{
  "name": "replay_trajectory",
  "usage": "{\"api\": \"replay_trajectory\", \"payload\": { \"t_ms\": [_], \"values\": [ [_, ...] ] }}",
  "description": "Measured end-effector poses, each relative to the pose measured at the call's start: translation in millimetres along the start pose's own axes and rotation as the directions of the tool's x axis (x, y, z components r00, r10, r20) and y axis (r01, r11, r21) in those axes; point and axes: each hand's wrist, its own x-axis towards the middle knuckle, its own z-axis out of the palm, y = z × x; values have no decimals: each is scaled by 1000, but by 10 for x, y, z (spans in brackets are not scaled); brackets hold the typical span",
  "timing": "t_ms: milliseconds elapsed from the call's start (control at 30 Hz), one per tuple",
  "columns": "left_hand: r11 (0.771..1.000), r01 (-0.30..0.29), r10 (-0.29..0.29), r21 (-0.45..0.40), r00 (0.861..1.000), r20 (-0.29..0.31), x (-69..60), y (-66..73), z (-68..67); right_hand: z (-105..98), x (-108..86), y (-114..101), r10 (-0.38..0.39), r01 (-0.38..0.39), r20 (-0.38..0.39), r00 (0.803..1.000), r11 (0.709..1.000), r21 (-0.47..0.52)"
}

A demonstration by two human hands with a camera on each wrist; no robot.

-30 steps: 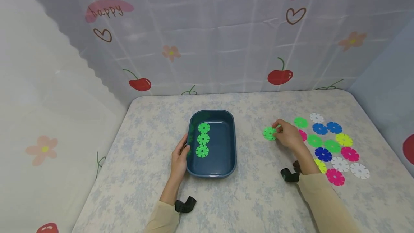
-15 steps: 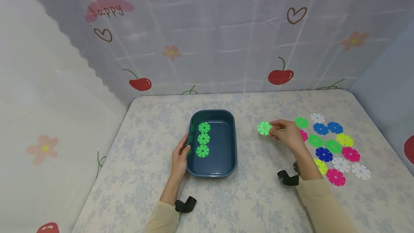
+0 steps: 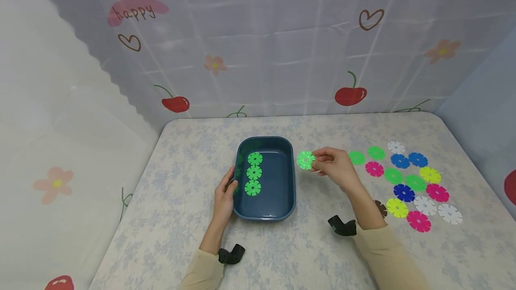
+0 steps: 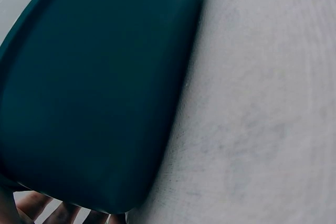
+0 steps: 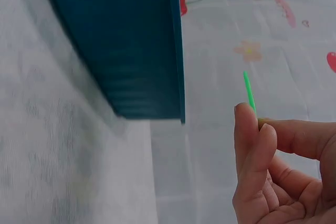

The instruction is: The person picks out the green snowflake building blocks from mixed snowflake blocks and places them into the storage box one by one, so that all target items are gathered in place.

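Note:
My right hand (image 3: pixel 337 168) pinches a green notched plastic disc (image 3: pixel 305 160) between thumb and fingers, just right of the dark blue tray (image 3: pixel 278 187). Edge-on in the right wrist view, the disc (image 5: pixel 249 90) is a thin green strip held above the table. With the thumb at the rim and the fingers outside, my left hand (image 3: pixel 224 197) grips the tray's left side. Inside the tray, three green discs, the middle one (image 3: pixel 254 172) among them, lie in a column along the left. Only fingertips (image 4: pixel 60 213) of the left hand show in the left wrist view, beyond the tray wall.
On the right of the patterned table (image 3: pixel 314 254) lie several notched discs: green (image 3: pixel 414 182), pink (image 3: pixel 419 221), blue (image 3: pixel 400 161), yellow (image 3: pixel 397 208) and white (image 3: pixel 449 214). A brown disc (image 3: pixel 380 208) is partly behind the right forearm. A printed curtain (image 3: pixel 274 66) hangs behind the table.
My right hand has lifted the green disc from the table and carried it left, close to the tray's right rim. The left hand and tray have stayed put.

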Motion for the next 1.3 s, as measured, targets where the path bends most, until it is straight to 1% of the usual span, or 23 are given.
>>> {"api": "replay_trajectory", "payload": {
  "t_ms": [233, 433, 667, 833, 900, 1000, 1133, 1300],
  "values": [
    [1000, -5, 5, 4, 1000, 2, -5, 6, 3, 276, 7, -98, 6, -8, 72, 997, 1000, 28],
    [1000, -5, 5, 11, 1000, 0, -9, 9, 1, 506, 20, -153, -13, 4, 167, 986, 999, 53],
    [1000, -6, 6, 14, 1000, -11, -1, 3, 3, 794, 46, -205, -35, 26, 281, 959, 999, 37],
    [1000, -17, 17, 2, 1000, -5, -1, 2, 2, 981, 73, -194, -32, 40, 366, 930, 999, -16],
    [1000, -18, 18, -5, 1000, -1, -3, 8, 3, 1055, 79, -183, -22, 46, 392, 920, 998, -52],
    [1000, -17, 17, -2, 1000, -4, -3, 20, 5, 1160, 81, -151, 16, 24, 421, 907, 996, -89],
    [1000, -14, 14, 3, 1000, -7, -5, 37, 11, 1268, 68, -85, 82, -37, 435, 897, 993, -112],
    [1000, -6, 6, 0, 1000, -10, -8, 35, 14, 1339, 36, -24, 109, -64, 445, 889, 991, -115]
  ]
}}
